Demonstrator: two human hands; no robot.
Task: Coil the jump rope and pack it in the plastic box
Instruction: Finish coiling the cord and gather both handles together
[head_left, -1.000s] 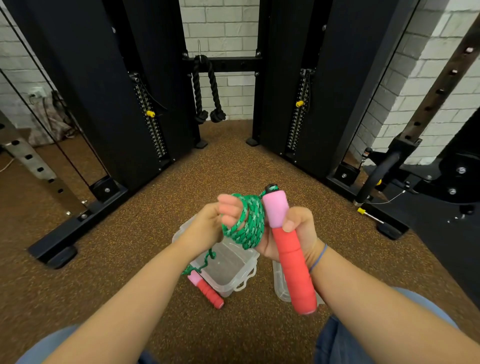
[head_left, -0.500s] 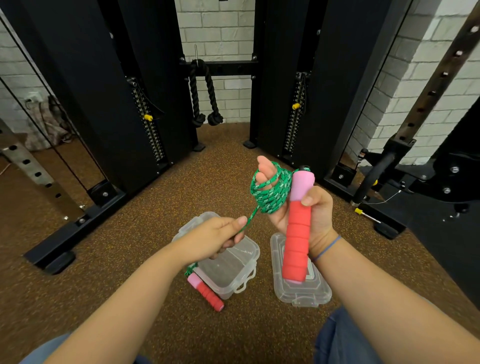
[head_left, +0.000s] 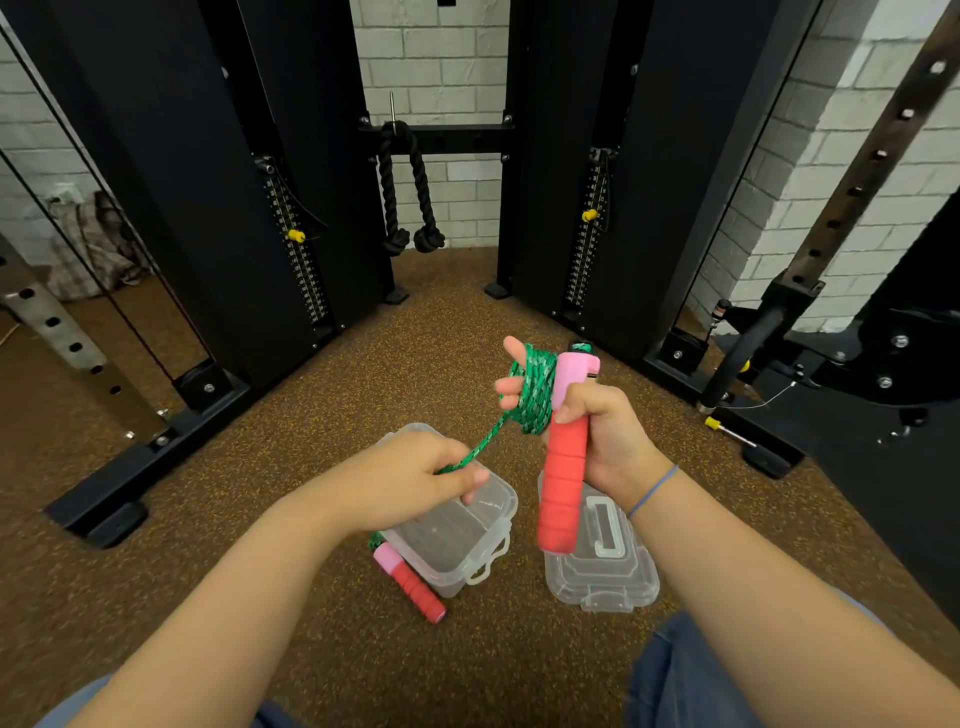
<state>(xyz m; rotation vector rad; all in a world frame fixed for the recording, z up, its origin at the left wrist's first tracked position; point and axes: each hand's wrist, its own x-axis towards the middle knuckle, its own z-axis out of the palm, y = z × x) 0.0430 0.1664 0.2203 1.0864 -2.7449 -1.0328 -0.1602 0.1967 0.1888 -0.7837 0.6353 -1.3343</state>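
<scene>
We see the right hand (head_left: 597, 436) raised at 1 o'clock of centre, its thumb pressing one red handle (head_left: 563, 483) upright against the palm, its fingers (head_left: 511, 387) extended with the green rope (head_left: 535, 389) coiled round them. The left hand (head_left: 410, 480), lower at 7 o'clock of the right, pinches the rope taut in a closed fist. Beneath it on the floor (head_left: 260, 493) stands the open box (head_left: 488, 535); the second handle (head_left: 410, 584) lies at its 7 o'clock, the lid (head_left: 602, 571) at its 3 o'clock.

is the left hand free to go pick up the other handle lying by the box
Probably not yet: the left hand is pinching the green rope taut, though the loose handle lies unobstructed on the floor just below it, beside the plastic box.
</scene>
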